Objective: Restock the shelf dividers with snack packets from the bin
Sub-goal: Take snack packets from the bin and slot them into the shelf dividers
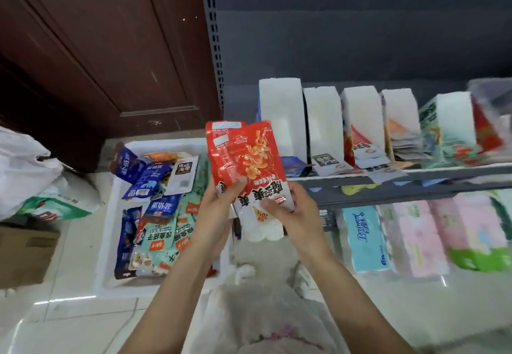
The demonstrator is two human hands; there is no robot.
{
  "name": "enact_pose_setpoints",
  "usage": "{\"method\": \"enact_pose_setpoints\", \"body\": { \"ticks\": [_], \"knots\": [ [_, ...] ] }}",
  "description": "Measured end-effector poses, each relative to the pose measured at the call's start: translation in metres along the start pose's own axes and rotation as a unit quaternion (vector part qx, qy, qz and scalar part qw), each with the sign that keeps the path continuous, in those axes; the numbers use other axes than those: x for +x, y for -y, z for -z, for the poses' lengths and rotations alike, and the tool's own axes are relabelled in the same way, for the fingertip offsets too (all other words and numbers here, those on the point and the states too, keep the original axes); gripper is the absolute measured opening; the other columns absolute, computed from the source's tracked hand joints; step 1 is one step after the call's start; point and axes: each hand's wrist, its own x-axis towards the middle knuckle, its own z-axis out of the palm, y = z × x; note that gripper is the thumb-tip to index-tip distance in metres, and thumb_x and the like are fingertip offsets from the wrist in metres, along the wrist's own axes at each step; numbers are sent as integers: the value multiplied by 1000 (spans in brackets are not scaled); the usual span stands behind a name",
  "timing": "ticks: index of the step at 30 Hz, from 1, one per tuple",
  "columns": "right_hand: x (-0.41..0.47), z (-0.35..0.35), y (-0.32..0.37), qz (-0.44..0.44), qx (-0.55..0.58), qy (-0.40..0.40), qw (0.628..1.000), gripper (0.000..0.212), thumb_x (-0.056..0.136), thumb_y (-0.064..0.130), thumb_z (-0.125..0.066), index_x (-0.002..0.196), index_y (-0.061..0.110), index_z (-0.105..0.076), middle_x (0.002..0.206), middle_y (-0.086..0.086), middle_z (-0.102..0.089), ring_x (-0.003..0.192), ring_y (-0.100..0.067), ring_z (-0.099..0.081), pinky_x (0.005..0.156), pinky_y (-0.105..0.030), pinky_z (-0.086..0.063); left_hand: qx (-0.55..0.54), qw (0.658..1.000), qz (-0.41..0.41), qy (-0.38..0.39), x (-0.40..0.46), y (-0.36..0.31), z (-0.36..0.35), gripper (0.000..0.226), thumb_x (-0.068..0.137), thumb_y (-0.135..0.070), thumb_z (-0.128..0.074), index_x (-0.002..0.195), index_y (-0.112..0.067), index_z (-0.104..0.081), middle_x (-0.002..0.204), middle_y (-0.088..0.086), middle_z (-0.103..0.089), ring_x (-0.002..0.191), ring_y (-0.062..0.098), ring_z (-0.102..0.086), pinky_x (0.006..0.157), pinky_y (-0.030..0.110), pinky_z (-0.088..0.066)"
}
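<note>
Two red and white snack packets (249, 159) are held upright and fanned between the bin and the shelf. My left hand (221, 204) grips them from the left, thumb across the front. My right hand (288, 209) pinches the lower white end of the front packet. The white bin (110, 242) on the floor at the left holds several blue, teal and white packets. On the grey shelf (388, 173) at the right stand white dividers (279, 115), with stacked packets lying between some of them.
Below the shelf lie tissue packs (363, 240) in blue and pink. A white bag (27, 170) and a cardboard box (25, 254) sit on the tiled floor at the left. A brown wooden door (97, 48) stands behind the bin.
</note>
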Motion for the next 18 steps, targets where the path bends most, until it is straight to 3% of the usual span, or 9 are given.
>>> {"method": "enact_pose_setpoints", "body": {
  "ticks": [3,5,7,9,12,16,18],
  "knots": [
    [2,42,13,8,55,-39,998,30,80,3,-71,109,9,-64,99,-4,-73,93,-19,-69,76,-27,-55,52,997,-26,51,-3,10,-43,38,91,-15,-59,127,-26,-54,113,-10,-69,99,1,-65,79,23,-49],
    [3,71,22,30,52,-50,997,30,82,6,-70,111,11,-64,102,-1,-73,97,-15,-68,82,-25,-55,79,993,-59,62,-4,19,-74,40,92,-18,-56,131,-26,-51,117,-12,-67,104,1,-63,78,15,-50],
    [4,105,31,75,-2,-70,995,29,84,12,-69,113,13,-63,103,3,-72,99,-9,-66,84,-21,-52,84,992,-84,49,-3,29,-105,40,92,-18,-56,130,-28,-49,116,-11,-67,107,5,-63,87,20,-51],
    [9,143,37,128,-83,-125,980,24,85,16,-69,108,16,-63,100,6,-70,94,-5,-64,81,-19,-50,69,994,-84,23,0,38,-132,35,93,-15,-56,121,-36,-49,107,-17,-70,101,2,-65,86,23,-51],
    [22,205,49,215,-227,-205,928,18,84,13,-70,101,14,-65,93,4,-62,80,-9,-58,68,-21,-43,50,996,-75,-8,5,46,-161,31,93,-13,-57,116,-32,-49,97,-19,-70,90,0,-67,86,27,-51],
    [49,254,71,281,-356,-194,870,25,84,13,-69,109,14,-67,88,10,-62,63,-3,-47,61,-5,-35,43,995,-80,-31,9,50,-183,27,90,-12,-60,110,-28,-53,98,-13,-71,91,5,-68,81,26,-51],
    [68,259,79,307,-395,-184,846,25,83,12,-70,108,14,-68,84,7,-65,63,-5,-49,59,-6,-32,48,994,-87,-47,9,51,-191,27,89,-13,-61,111,-25,-53,104,-7,-70,95,9,-68,83,28,-51]
  ]
}}
